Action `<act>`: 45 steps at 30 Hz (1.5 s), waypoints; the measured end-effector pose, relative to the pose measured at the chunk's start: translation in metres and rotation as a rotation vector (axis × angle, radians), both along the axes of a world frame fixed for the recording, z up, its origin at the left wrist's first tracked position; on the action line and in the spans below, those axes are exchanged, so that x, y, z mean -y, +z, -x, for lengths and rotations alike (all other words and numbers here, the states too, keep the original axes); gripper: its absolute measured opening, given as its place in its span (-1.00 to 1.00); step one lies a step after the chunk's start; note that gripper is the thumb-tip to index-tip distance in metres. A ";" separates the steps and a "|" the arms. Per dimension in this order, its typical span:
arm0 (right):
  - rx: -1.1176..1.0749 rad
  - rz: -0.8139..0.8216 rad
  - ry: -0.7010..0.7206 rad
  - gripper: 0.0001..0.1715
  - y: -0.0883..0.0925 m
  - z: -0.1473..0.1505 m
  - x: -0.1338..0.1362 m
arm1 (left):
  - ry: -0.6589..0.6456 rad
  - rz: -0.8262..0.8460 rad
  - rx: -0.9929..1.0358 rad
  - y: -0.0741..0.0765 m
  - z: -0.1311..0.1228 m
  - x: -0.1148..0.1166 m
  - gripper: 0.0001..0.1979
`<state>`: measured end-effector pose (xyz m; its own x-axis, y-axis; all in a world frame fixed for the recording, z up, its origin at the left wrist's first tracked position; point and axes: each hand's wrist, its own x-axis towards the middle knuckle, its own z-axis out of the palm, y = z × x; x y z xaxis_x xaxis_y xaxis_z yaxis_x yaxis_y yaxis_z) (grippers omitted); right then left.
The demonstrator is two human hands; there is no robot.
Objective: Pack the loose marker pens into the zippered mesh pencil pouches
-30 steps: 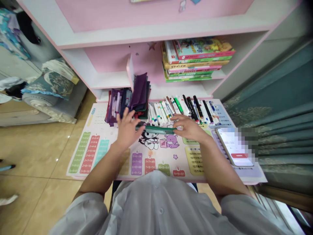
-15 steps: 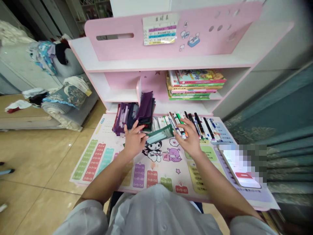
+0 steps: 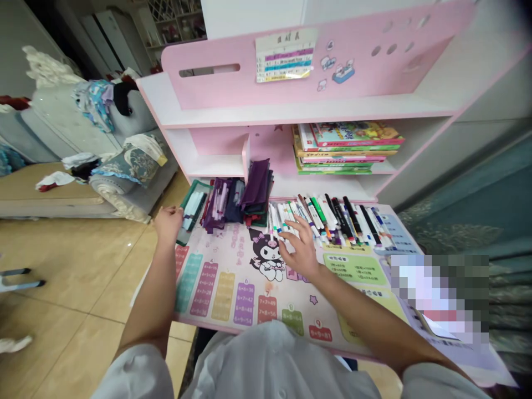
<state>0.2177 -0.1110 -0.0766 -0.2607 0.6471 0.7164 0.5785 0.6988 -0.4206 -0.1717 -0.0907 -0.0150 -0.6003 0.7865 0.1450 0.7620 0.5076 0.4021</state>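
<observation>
1. Your left hand [image 3: 168, 224] sits at the left edge of the counter, its fingers drawn together. It is neither clearly spread nor clearly clamped, and you can't tell from this view whether it grips anything.
2. Those fingertips [image 3: 179, 215] are touching or just beside a dark-green pouch with a clear window [image 3: 193, 210]. The pouch lies tilted, immediately left of the stack of purple fabric pouches [image 3: 256, 188], which serves as your landmark here.
3. Near this edge, keep your fingers along the pouch's rim and its long side in line with the stack, so it doesn't slip off the counter.
4. Your right hand [image 3: 299, 249] is open, with the fingers spread apart, and holds nothing. Its fingertips [image 3: 286, 235] stop just short of the row of slim plastic markers [image 3: 328, 221] lying right of the stack.
5. A pastel multiplication-table mat [image 3: 224, 296] lies under both hands, in front of the stack. Colourful paperback books [image 3: 347, 147] sit on the white shelf [image 3: 216, 166] above and right of it, and a grey fabric sofa [image 3: 62, 111] stands well left of it.
</observation>
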 end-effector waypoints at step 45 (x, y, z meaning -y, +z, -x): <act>-0.035 -0.171 0.075 -0.74 -0.016 -0.003 -0.001 | -0.437 0.249 -0.222 0.005 -0.171 -0.088 -0.30</act>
<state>0.2203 -0.1103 -0.0921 -0.2768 0.4947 0.8238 0.5090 0.8026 -0.3109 -0.0010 -0.0029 -0.0100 -0.1866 0.9824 0.0089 0.9760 0.1843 0.1159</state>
